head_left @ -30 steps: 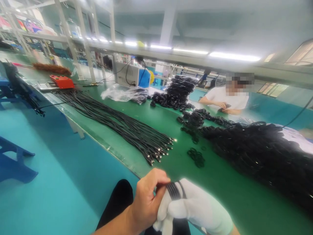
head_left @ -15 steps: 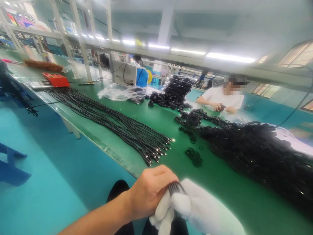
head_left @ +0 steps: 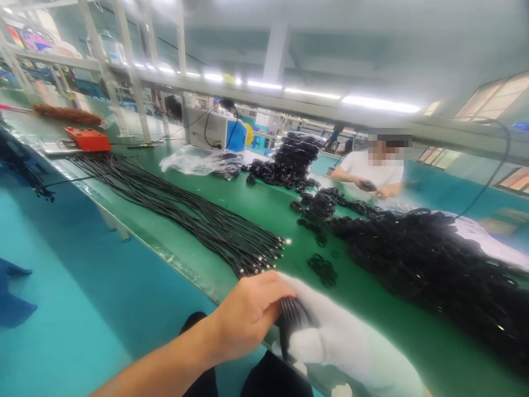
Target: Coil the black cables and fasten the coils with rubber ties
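My bare left hand [head_left: 248,311] and my white-gloved right hand [head_left: 330,336] meet at the near edge of the green bench [head_left: 397,325]. Both are closed around a small coil of black cable [head_left: 291,320], whose loops show between the fingers. Just beyond my hands lies a long bundle of straight black cables [head_left: 194,212] with metal plug ends pointing toward me. A few small black ties [head_left: 322,268] lie on the bench past my right hand.
A large heap of coiled black cables [head_left: 438,259] fills the right side. More coils are stacked at the back [head_left: 293,157]. A person in a white shirt [head_left: 374,168] works across the bench. A red box [head_left: 87,138], plastic bag [head_left: 198,161] and grey machine [head_left: 209,129] stand far left.
My hands have moved forward and up onto the bench edge with the coil. The left hand has slid further over the cable loops.
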`<state>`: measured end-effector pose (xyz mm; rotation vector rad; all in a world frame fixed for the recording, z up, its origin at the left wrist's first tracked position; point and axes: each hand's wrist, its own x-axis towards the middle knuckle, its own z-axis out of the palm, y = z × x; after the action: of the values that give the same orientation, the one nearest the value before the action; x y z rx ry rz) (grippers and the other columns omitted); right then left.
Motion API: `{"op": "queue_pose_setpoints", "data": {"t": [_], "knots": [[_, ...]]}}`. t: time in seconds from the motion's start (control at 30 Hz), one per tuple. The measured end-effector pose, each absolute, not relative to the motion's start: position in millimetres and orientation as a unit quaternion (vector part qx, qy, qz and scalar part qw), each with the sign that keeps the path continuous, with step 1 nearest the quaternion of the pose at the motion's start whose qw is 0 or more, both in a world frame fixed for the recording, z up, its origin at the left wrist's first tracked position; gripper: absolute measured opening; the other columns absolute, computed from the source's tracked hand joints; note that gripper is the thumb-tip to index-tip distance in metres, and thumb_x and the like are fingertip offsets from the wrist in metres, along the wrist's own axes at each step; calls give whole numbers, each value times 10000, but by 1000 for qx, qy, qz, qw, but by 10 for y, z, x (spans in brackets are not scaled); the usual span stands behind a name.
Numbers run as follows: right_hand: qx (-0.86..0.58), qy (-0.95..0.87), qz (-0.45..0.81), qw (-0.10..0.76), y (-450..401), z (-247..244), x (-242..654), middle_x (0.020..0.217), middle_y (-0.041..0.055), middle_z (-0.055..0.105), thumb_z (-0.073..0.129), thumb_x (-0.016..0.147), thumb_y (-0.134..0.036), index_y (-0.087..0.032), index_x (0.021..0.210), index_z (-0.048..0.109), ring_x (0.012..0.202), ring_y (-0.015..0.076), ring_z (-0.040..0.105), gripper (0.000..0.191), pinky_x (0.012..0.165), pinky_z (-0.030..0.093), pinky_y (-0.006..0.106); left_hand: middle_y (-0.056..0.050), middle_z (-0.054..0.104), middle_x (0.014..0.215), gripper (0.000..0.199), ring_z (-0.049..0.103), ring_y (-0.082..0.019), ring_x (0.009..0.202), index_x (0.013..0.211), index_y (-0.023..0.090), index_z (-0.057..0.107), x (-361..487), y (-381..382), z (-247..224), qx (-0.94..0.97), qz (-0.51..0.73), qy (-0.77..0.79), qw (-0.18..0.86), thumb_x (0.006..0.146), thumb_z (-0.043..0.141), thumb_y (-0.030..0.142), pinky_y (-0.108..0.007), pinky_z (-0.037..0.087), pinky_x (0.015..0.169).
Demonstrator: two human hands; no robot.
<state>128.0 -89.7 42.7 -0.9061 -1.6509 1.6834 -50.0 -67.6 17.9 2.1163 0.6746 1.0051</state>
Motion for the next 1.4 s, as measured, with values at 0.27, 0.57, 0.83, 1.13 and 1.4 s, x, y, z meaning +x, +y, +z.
{"op": "queue_pose_setpoints", "data": {"t": [0.27, 0.57, 0.83, 1.13, 1.4], "knots": [[-306, -496, 750, 312, -720, 179, 1244, 889, 84, 626, 696, 712, -232, -140, 1061, 571, 765, 201, 625, 382, 691, 534, 391, -3, 612, 897, 309, 571, -126, 790, 1032, 209, 615, -425, -600, 228, 786, 357, 392, 318, 793, 486, 61, -233, 464, 721], [-247, -423, 801, 344, -619, -130, 1360, 889, 125, 653, 619, 806, -268, -94, 1093, 601, 812, 208, 645, 337, 678, 557, 382, 31, 633, 682, 208, 578, -128, 620, 934, 200, 618, -281, -467, 182, 743, 307, 481, 350, 758, 518, 151, -225, 449, 582], [-248, -406, 805, 355, -666, -161, 1254, 843, 111, 636, 602, 829, -232, -69, 1026, 620, 775, 174, 634, 257, 698, 542, 329, 30, 615, 676, 171, 554, -113, 599, 831, 204, 580, -225, -407, 32, 701, 272, 532, 389, 692, 521, 125, -192, 397, 526], [-322, -387, 794, 341, -695, -83, 1257, 720, 42, 583, 693, 733, -244, -87, 838, 609, 580, 115, 587, 207, 488, 525, 228, 34, 612, 692, 94, 545, -123, 627, 792, 212, 571, -197, -401, 84, 723, 244, 534, 364, 705, 548, 184, -203, 375, 542], [-326, -349, 785, 394, -645, -38, 1600, 834, 86, 649, 704, 722, -260, -138, 1032, 584, 748, 213, 656, 355, 626, 546, 362, 34, 623, 763, 157, 547, -124, 659, 842, 214, 610, -419, -255, 79, 742, 271, 506, 347, 716, 619, 307, -212, 412, 596]]}}
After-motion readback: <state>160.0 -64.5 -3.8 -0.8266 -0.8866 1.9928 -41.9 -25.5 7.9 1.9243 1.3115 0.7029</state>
